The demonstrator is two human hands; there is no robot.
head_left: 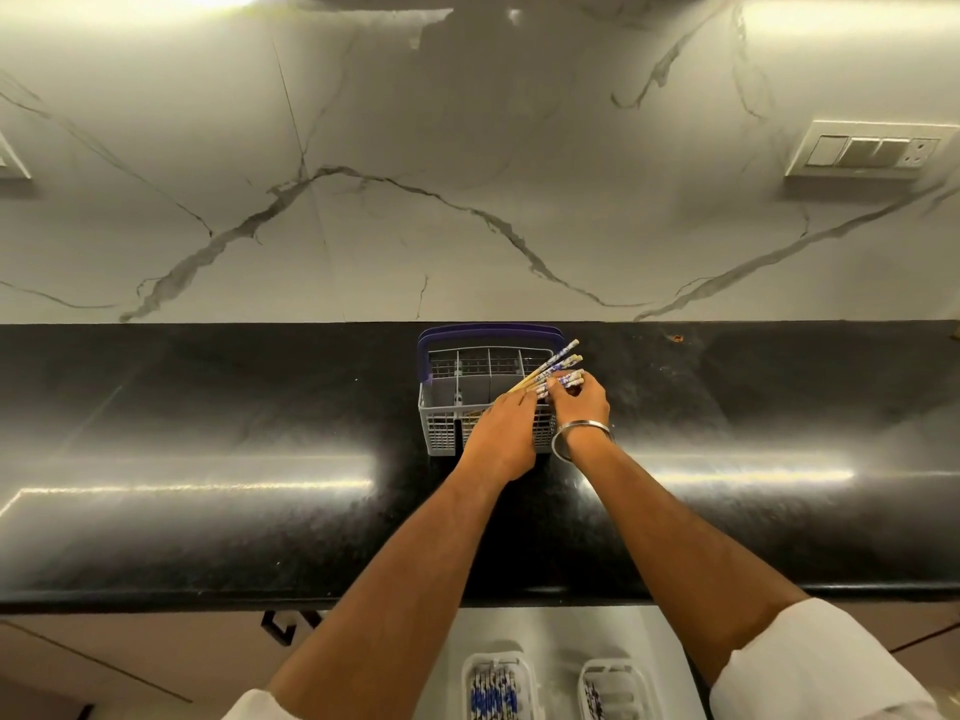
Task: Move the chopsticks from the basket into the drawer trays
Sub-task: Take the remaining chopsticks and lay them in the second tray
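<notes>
The black desk (208,459) has lots of bare room to the left and right of the basket (441,413). Behind the basket, the wall (467,174) blocks the way. The basket's purple handle (491,331) arches over its far side. Both hands crowd its right part, and chopsticks (558,363) stick out there. Below the desk edge, two white trays (524,667) sit between the arms.

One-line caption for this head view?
Both hands gather patterned chopsticks from the grey basket; drawer trays wait below.
</notes>
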